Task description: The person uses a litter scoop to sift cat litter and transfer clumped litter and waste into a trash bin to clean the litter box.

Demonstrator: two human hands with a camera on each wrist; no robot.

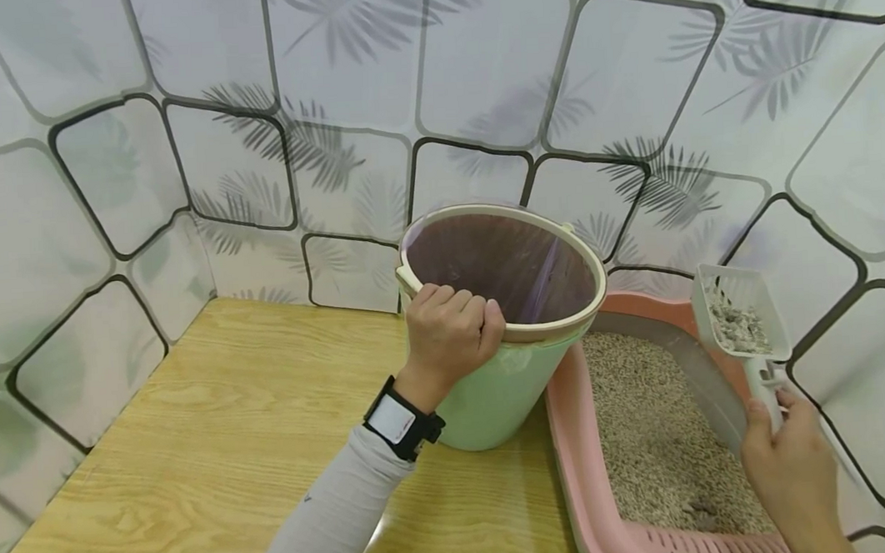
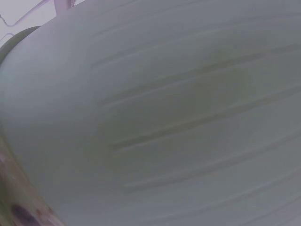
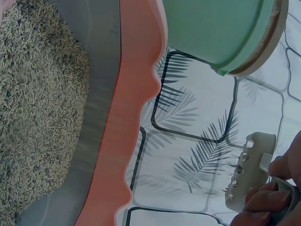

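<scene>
My left hand (image 1: 449, 330) grips the near-left rim of a light green trash bin (image 1: 493, 391), which is lined with a dark purple bag (image 1: 479, 258). The bin's ribbed side (image 2: 188, 117) fills the left wrist view. In my right hand (image 1: 793, 458) is the handle of a white litter scoop (image 1: 740, 311), held up over the right side of the pink litter box (image 1: 574, 437). Greyish clumps and granules lie in the scoop's basket. In the right wrist view the scoop (image 3: 251, 172) appears from its slotted side, with my fingers curled round the handle.
Tan pellet litter (image 1: 653, 416) covers the box's floor, with a dark clump (image 1: 701, 512) near its front. The bin stands on a wood-grain surface (image 1: 270, 419) just left of the box. Patterned wall covering (image 1: 362, 172) rises behind and on both sides.
</scene>
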